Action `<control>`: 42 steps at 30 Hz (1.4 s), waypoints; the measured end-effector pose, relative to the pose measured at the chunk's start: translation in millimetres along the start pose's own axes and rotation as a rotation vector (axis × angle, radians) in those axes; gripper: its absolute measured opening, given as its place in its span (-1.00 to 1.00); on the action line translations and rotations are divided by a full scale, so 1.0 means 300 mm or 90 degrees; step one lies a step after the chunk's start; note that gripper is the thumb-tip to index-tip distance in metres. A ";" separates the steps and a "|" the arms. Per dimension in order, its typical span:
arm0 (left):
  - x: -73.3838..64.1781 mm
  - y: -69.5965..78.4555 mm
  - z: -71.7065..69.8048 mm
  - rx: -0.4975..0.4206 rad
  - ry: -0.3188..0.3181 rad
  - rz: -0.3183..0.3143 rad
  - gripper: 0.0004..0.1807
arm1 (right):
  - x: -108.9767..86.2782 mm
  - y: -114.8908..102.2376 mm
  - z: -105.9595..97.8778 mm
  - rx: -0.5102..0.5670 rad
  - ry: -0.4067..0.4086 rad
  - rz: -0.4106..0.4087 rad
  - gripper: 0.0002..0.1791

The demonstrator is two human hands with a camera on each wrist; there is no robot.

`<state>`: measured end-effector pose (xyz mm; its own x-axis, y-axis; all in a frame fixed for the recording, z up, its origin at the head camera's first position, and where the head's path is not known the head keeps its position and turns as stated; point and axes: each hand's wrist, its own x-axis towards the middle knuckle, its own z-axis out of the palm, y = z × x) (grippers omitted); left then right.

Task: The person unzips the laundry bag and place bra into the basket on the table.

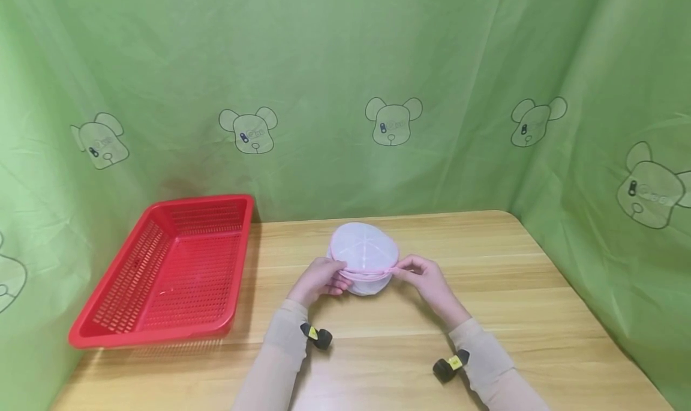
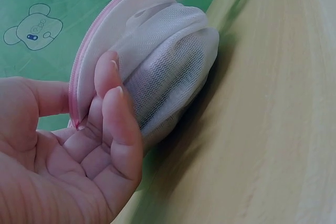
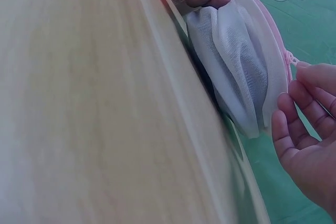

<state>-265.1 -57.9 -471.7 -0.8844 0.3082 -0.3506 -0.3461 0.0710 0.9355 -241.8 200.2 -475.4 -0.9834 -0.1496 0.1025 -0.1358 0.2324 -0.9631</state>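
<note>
A round white mesh laundry bag (image 1: 364, 246) with pink trim stands on the wooden table, its flat top tilted toward me. My left hand (image 1: 318, 277) grips the bag's left front edge, thumb on the trim and fingers against the mesh side. Along the rim runs a pink zipper (image 2: 79, 72), which looks closed in the left wrist view. At the front right edge, my right hand (image 1: 432, 282) pinches the small zipper pull (image 3: 292, 59) between thumb and index finger. Folds of mesh (image 3: 236, 61) bulge below the zipper; the contents are hidden.
A red plastic basket (image 1: 234, 303) with perforated walls stands at the left of the table (image 1: 475, 243). Green curtains (image 1: 324, 51) printed with bear faces enclose the back and both sides.
</note>
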 end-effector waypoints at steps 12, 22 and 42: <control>-0.001 0.002 -0.002 -0.001 -0.005 -0.005 -0.69 | 0.003 0.002 -0.007 -0.008 0.015 0.014 -0.70; -0.005 0.005 -0.007 -0.001 0.007 -0.008 -0.73 | 0.003 -0.004 -0.018 -0.004 0.049 0.027 -0.77; -0.006 0.003 -0.008 0.001 0.005 -0.009 -0.77 | 0.002 -0.015 -0.030 -0.001 0.056 0.028 -0.75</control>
<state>-264.7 -60.6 -470.3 -0.8820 0.2993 -0.3641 -0.3581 0.0770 0.9305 -243.0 207.5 -468.6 -0.9952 -0.0537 0.0819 -0.0924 0.2390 -0.9666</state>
